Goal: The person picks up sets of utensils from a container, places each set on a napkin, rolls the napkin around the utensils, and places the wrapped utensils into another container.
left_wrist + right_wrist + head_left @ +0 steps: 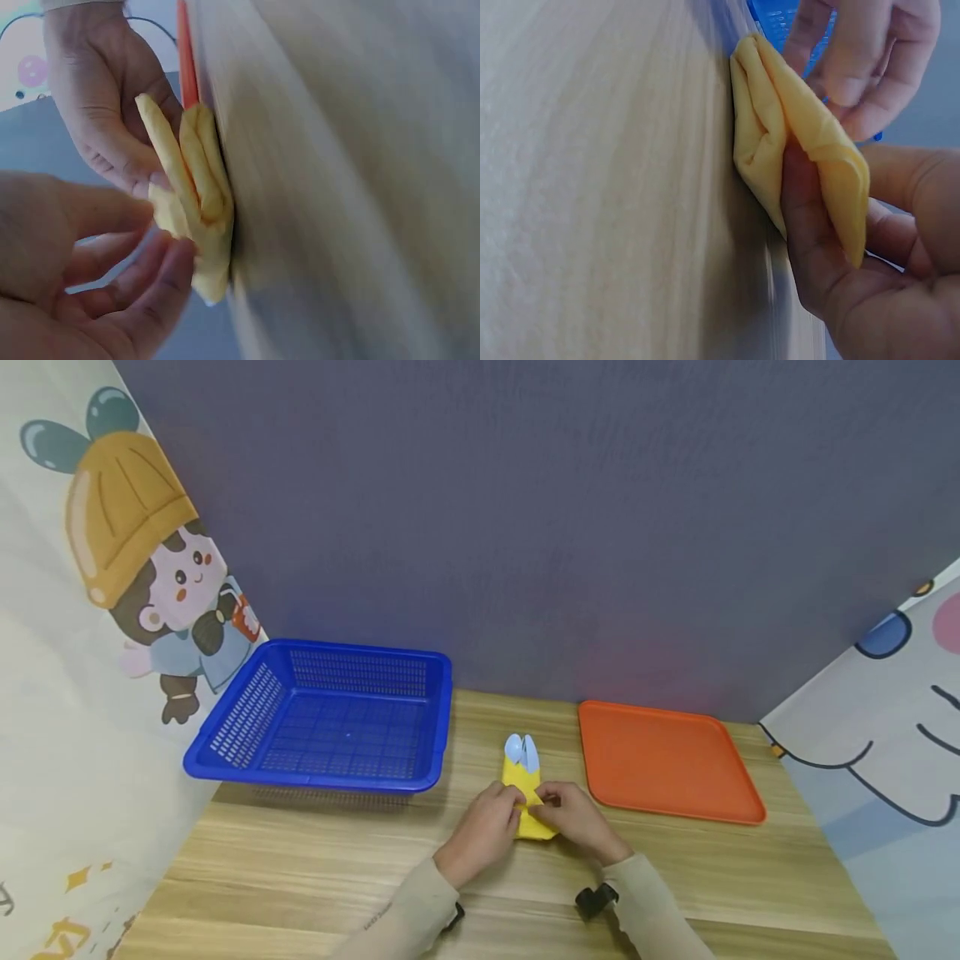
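Observation:
A folded yellow cloth napkin (pixel 521 777) lies on the wooden table, between both hands. From its far end stick out a pale blue spoon (pixel 513 747) and a pale knife (pixel 532 754); whatever sits between them is too small to tell. My left hand (pixel 486 827) pinches the napkin's left part, and its curled fingers (pixel 161 289) show close up in the left wrist view. On the other side, my right hand (pixel 576 817) grips a loose flap (pixel 840 180), thumb and fingers on either face of it. The handles of the cutlery are hidden inside the cloth.
At the back left stands a blue perforated plastic basket (pixel 442 727). An orange tray (pixel 667 760) lies flat to the right. A grey panel (pixel 517 527) rises behind the table, with cartoon-printed sheets (pixel 67 710) on both sides.

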A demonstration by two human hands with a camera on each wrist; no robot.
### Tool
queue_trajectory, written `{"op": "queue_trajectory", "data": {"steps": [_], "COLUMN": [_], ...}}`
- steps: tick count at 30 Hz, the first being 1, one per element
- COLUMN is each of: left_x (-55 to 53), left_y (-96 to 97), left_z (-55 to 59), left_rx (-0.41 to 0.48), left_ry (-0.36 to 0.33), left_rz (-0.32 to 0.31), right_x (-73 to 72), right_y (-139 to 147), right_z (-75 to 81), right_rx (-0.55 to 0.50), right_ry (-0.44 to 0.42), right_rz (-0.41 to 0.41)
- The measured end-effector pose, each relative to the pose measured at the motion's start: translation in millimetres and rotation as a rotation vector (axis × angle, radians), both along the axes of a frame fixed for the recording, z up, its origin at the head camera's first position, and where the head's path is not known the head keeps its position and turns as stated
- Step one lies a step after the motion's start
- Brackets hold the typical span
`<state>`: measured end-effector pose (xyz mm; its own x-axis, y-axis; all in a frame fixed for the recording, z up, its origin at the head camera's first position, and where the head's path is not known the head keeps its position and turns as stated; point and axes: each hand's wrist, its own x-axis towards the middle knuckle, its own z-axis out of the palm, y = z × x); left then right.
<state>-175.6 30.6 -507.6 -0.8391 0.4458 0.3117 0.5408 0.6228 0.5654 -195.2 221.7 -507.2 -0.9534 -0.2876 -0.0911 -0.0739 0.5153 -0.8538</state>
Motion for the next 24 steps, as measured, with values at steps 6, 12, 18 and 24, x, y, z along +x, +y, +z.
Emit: {"op": "queue_trajectory", "data": {"steps": [6,12,18,24], "left_x": [3.6,5.8,4.8,3.1], "left_y": [-0.6,2.6,3.2,0.8], "left_z": [5.5,6.5,4.7,7.0], "left_rx": [-0.307,-0.395,-0.456,-0.426], "left_ry": [0.119,0.127,0.164,0.101], "left_rz": [0.007,-0.003,-0.016,0.010], "right_x": [-1.2,-2.6,-0.1,1.3], "right_y": [1.4,3.4,3.5,3.3], "right_z": [-1.7,-5.6,-2.6,-1.1], "right_rx": [-0.008,0.010,0.073,0.083], "right_ry": [-0.011,-0.005,-0.010,-0.072], "right_rz": [-0.018,-0.063,-0.081,-0.079]}}
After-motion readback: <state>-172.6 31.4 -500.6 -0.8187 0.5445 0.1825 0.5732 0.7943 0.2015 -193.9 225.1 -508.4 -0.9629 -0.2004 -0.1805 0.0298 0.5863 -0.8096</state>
